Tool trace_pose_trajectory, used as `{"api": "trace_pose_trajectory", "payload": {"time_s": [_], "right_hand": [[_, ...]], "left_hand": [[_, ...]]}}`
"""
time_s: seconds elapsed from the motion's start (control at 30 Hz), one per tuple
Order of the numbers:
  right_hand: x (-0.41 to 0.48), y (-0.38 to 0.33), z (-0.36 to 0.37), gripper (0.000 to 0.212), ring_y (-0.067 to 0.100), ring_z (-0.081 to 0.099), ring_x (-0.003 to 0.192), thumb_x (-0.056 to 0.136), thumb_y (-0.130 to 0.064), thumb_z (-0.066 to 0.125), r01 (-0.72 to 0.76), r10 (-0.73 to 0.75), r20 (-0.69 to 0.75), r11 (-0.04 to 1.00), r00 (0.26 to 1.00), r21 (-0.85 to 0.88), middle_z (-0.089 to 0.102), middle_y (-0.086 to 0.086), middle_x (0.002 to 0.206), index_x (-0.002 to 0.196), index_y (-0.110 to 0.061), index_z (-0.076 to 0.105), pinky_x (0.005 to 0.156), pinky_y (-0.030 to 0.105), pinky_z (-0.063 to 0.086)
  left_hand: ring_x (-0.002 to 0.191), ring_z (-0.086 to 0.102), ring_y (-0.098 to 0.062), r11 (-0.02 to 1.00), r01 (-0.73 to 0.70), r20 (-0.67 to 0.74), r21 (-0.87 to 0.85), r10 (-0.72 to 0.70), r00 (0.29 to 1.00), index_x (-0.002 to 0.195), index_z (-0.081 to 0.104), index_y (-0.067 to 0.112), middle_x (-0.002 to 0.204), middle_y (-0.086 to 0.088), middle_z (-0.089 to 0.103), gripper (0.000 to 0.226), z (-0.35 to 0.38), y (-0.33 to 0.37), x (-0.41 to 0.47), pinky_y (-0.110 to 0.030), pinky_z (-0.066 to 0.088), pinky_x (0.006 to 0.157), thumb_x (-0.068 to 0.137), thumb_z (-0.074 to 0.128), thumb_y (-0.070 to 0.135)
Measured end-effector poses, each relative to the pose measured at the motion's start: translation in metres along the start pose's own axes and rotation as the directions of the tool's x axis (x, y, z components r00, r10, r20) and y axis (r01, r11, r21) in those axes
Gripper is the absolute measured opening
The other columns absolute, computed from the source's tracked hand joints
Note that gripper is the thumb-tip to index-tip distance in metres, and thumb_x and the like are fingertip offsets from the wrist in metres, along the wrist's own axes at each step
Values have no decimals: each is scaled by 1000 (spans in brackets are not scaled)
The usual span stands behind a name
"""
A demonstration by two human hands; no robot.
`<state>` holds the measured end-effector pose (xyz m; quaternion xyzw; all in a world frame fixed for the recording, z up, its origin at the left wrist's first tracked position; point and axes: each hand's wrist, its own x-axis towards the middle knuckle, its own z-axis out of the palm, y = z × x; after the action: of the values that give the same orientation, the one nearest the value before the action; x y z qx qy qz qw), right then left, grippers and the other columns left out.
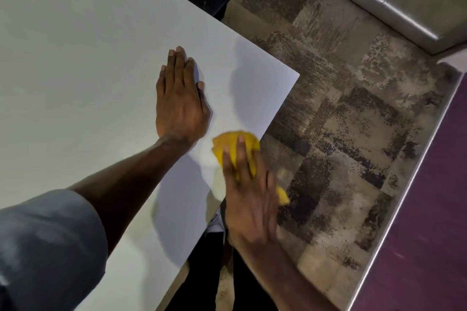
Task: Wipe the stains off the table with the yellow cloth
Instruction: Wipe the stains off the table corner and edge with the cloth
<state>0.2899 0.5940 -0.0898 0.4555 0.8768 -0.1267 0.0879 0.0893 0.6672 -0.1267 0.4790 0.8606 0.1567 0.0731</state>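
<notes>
Your left grip (180, 98) lies open and flat on the desk (75, 58), likely bracing you; your right grip (249, 197), fingers straight, presses the yellow cloth (235, 144) down (near the edge).

The table (75, 58) is a plain, unpatterned white that greys a little where shadows fall, and the cloth (251, 146) on it is a bright egg-yolk yellow. The sleeve (45, 242) is a dull slate grey and the trousers (202, 285) look black. The carpet (341, 134) is mottled in blocky patches of beige, brown and charcoal, and beside it is a deep purple panel (429, 222) edged with a silvery strip (403, 197).
</notes>
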Motion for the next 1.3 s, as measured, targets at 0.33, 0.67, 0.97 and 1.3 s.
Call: {"api": "trace_pose_trajectory", "payload": {"time_s": [0.33,0.67,0.97,1.3], "right_hand": [[115,77,-31,73,47,36,148,94,0,56,-177,177,-93,984,980,6,29,12,175,163,-18,39,113,55,34],[1,-3,1,72,45,45,149,91,-8,31,-67,67,-19,998,998,22,32,16,173,162,-14,43,97,51,50],[102,49,-30,76,47,33,153,93,-16,11,-167,174,-126,984,977,66,29,18,174,164,-14,37,114,56,37],[-33,-9,34,69,42,49,142,94,-5,43,-116,204,-233,932,951,343,26,10,176,162,-18,43,98,49,50]], "left_hand": [[170,19,-33,1000,-16,-48,19,17,999,170,30,1,181,-18,22,60,5,-3,-2,-49,20,139,117,26,30],[170,18,-33,1000,-13,-57,1,14,998,170,30,2,182,-17,22,60,8,-4,-1,-49,18,139,117,30,30],[170,20,-30,1000,-11,-73,11,12,997,172,28,5,182,-14,23,61,12,-6,-1,-45,18,139,118,30,35],[170,20,-35,997,-43,-76,59,48,996,168,32,-1,180,-20,25,60,12,-2,-3,-47,17,139,117,30,31]]}}
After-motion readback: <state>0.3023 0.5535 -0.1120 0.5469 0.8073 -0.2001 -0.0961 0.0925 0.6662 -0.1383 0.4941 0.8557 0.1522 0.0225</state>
